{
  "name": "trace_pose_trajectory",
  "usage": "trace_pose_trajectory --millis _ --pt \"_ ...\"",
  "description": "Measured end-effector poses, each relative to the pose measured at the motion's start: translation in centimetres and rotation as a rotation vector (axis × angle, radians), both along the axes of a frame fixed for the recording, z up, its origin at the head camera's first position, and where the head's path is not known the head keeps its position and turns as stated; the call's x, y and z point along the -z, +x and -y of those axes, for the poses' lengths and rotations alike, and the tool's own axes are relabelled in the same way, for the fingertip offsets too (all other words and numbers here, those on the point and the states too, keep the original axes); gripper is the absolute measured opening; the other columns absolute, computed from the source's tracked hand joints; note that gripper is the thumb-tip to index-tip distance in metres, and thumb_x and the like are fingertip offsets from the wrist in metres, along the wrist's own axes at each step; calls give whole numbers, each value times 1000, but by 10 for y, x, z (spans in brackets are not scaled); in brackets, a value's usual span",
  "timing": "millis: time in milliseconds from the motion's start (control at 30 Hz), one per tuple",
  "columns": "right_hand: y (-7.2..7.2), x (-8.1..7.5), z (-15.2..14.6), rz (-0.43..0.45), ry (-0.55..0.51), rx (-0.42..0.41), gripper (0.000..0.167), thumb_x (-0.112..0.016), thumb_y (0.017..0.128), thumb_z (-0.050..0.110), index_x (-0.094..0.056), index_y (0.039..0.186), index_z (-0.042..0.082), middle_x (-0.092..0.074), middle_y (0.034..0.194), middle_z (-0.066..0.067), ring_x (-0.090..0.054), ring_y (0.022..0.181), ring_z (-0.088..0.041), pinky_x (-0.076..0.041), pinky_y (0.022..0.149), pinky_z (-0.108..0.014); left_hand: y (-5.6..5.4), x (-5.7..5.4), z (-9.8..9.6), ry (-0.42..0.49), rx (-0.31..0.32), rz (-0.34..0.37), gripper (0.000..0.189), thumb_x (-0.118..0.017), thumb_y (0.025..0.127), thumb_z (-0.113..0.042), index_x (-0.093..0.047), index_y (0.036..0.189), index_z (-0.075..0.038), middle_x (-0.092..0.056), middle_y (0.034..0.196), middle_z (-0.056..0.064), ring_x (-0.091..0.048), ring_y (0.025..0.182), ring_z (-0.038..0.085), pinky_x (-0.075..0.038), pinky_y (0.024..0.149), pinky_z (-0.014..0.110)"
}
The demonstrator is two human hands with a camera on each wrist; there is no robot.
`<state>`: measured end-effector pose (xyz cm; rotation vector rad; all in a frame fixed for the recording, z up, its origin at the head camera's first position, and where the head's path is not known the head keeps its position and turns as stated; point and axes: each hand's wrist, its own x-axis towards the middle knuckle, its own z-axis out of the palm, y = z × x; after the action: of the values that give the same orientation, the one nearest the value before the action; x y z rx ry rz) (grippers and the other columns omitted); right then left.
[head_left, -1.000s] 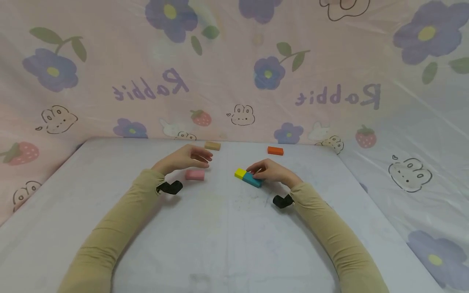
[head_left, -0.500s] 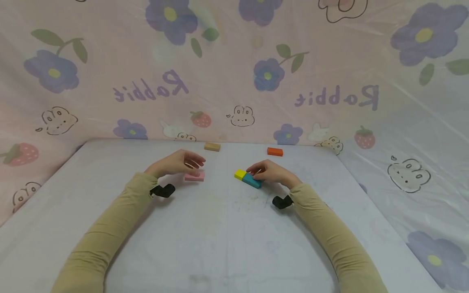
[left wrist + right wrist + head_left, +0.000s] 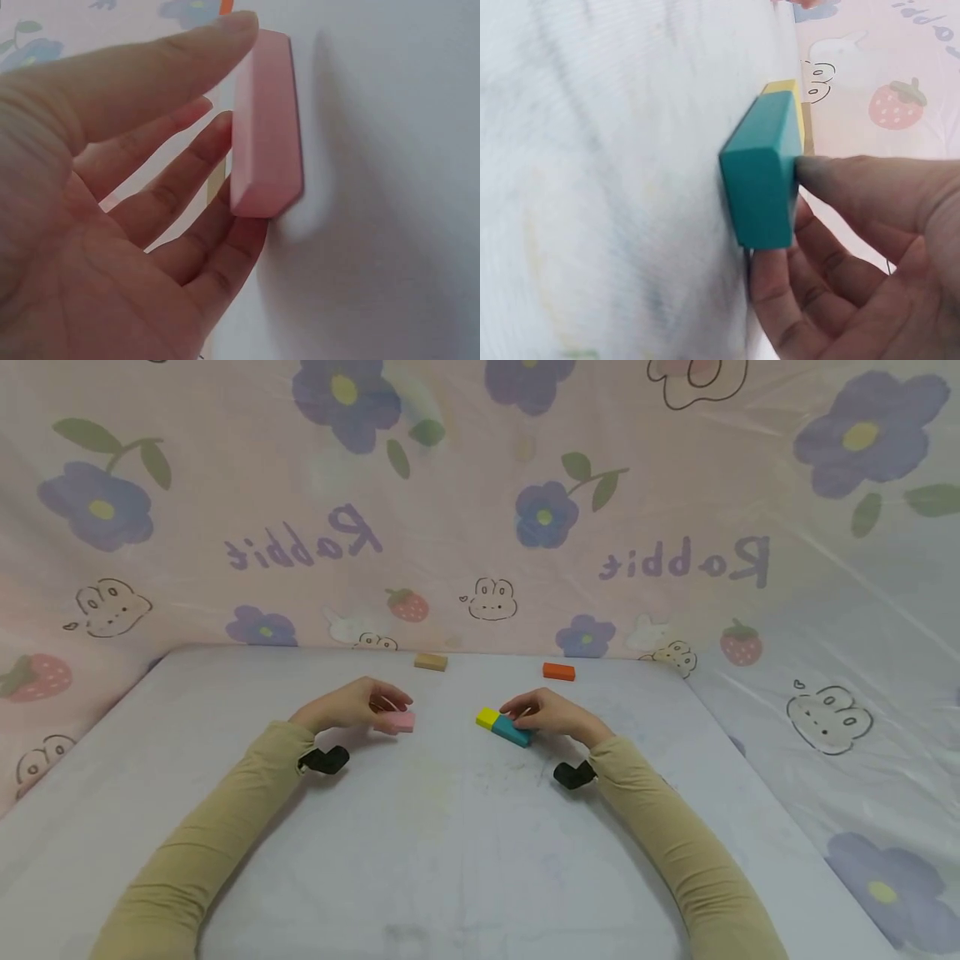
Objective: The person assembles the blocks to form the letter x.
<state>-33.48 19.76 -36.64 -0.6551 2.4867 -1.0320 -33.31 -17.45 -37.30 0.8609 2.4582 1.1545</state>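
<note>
Pinching the pink block [image 3: 406, 722] with your left hand [image 3: 345, 703], thumb on one side and fingers on the other, you've got it over to the left of the teal block [image 3: 512, 732], clearly apart from it. Your right hand [image 3: 558, 713] has its thumb and fingers wrapped round that teal one, and the yellow block [image 3: 487, 718] is butted up against its far-left end. Farther back, you've also got an orange block [image 3: 558, 672] behind the teal and slightly right, plus a tan block [image 3: 431, 662] behind and left.
</note>
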Motion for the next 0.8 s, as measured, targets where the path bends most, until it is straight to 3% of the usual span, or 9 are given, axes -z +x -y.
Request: trace_pose_trajectory --millis 467,800 --pt "1 1 0 -17 -3 -17 34 -61 92 6 -62 125 5 -63 115 -10 -55 106 -24 -46 85 -32 2 5 3 -27 3 -17 51 -74 77 2 -59 126 3 -60 123 16 -53 103 27 -43 91 41" --pt "3 -1 0 -21 -3 -20 33 -61 92 6 -62 125 5 -63 115 -10 -55 106 -24 -47 85 -31 2 8 3 -46 -3 -37 48 -70 77 5 -61 125 0 -60 120 13 -51 97 24 -44 85 34"
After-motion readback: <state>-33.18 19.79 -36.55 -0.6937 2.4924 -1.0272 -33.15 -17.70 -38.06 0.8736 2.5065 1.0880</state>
